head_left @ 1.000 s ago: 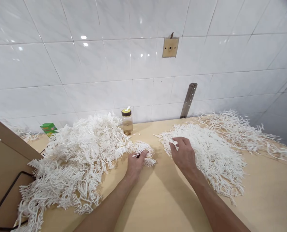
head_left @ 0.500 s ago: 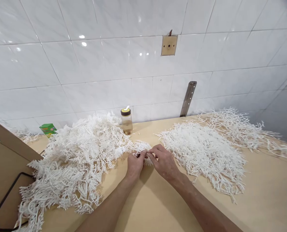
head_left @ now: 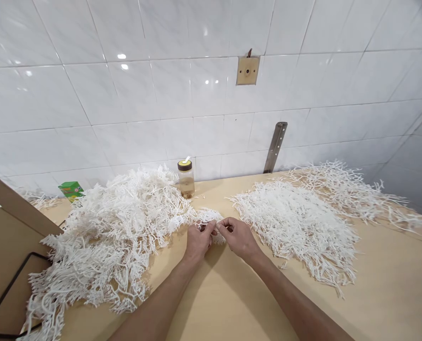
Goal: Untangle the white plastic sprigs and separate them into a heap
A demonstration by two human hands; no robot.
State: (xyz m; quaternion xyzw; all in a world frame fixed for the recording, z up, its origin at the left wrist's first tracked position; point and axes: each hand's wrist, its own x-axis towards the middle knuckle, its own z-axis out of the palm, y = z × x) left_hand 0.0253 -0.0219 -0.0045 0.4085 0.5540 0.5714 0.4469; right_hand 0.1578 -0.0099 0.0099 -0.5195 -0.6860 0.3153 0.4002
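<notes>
My left hand (head_left: 198,239) and my right hand (head_left: 238,237) meet over the wooden table, fingertips almost touching. Both are closed in a pinch on a thin white branching strand, mostly hidden by the fingers. Just behind them lies a small clump of white strands (head_left: 208,215). To the left spreads a big tangled heap of white branching strands (head_left: 115,237), which reaches the clump. A flatter pile of short white pieces (head_left: 296,227) lies to the right of my right hand.
A lidded bottle with brownish liquid (head_left: 186,182) stands behind the hands. A green box (head_left: 71,190) is behind the left heap. Thinner bare strands (head_left: 349,189) lie at the back right. A metal bracket (head_left: 276,148) leans at the tiled wall. A wooden panel (head_left: 12,255) rises at left.
My right hand's fingers have curled in and dropped slightly beside the left fingertips. My left hand stays nearly in place. The view has shifted slightly.
</notes>
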